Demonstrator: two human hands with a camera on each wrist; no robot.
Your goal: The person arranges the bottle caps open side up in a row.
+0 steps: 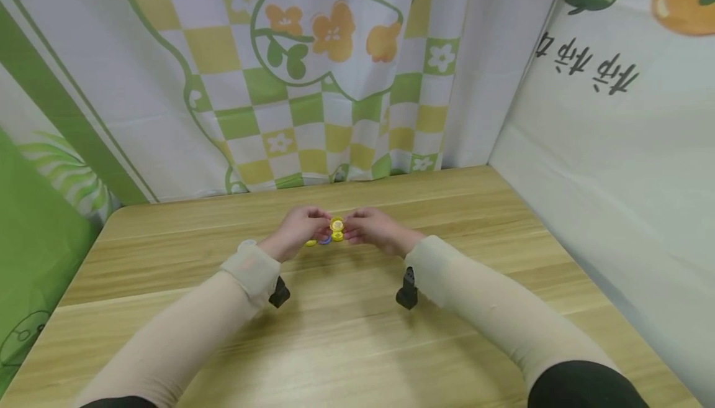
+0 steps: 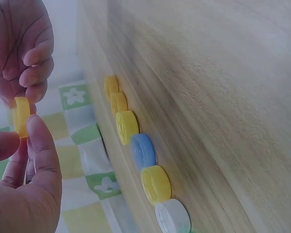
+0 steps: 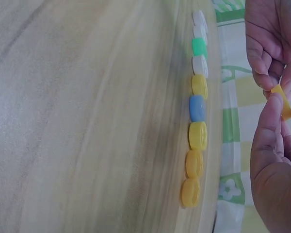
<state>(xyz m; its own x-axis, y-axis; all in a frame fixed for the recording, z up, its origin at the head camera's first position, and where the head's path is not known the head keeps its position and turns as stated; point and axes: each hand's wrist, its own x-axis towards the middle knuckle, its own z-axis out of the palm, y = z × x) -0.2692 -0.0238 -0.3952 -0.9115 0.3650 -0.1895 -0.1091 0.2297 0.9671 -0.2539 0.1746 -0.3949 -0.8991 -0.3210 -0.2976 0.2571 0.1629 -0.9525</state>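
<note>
Just above the table, at the far middle of the head view, both hands hold one yellow bottle cap (image 1: pixel 337 225) between them. My left hand (image 1: pixel 298 231) pinches it between thumb and fingers from the left side. From the right, my right hand (image 1: pixel 377 229) has its fingertips on the opposite edge. Seen from the left wrist, the held cap (image 2: pixel 22 116) stands edge-on. Below the hands, caps form a row on the table: yellow ones, a blue cap (image 3: pixel 197 108), white caps and a green cap (image 3: pixel 199 47). The left hand and sleeve hide part of this row in the head view.
The wood-grain table (image 1: pixel 346 333) stretches towards the person. A patterned curtain (image 1: pixel 335 116) hangs along its back edge, and a white printed sheet (image 1: pixel 614 166) stands at the right. Dark wrist-camera mounts hang under both wrists.
</note>
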